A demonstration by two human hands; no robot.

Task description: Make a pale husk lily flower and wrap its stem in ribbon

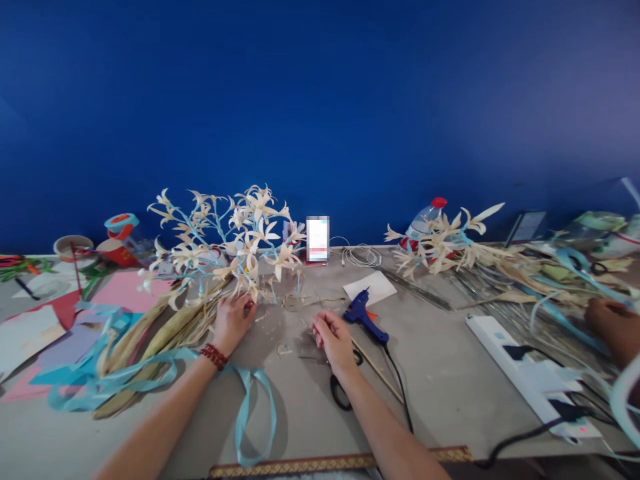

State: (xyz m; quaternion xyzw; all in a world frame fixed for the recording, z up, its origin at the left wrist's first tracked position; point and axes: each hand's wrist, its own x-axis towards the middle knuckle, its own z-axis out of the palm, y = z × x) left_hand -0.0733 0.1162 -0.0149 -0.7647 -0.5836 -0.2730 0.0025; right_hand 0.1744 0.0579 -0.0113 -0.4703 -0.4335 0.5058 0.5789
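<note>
My left hand (234, 325), with a red bead bracelet at the wrist, is closed at the lower edge of a bunch of cream husk flowers (263, 230) on pale blue stems. Its fingertips are bent, and whatever they pinch is too small to make out. To the right, my right hand (333, 340) hovers low over the table, fingers curled together; anything inside them is hidden. Beside it lies a blue glue gun (366, 317) with its cord. Black-handled scissors (340, 393) are partly covered by my right forearm. Light blue ribbon (245, 413) trails under my left wrist.
Dried husks (165, 327) and coloured paper (80, 343) cover the left side. A phone (317, 240) stands at the back. On the right are a second flower bunch (445, 243), a bottle (425, 220), a white power strip (530, 377) and another person's hand (613, 327).
</note>
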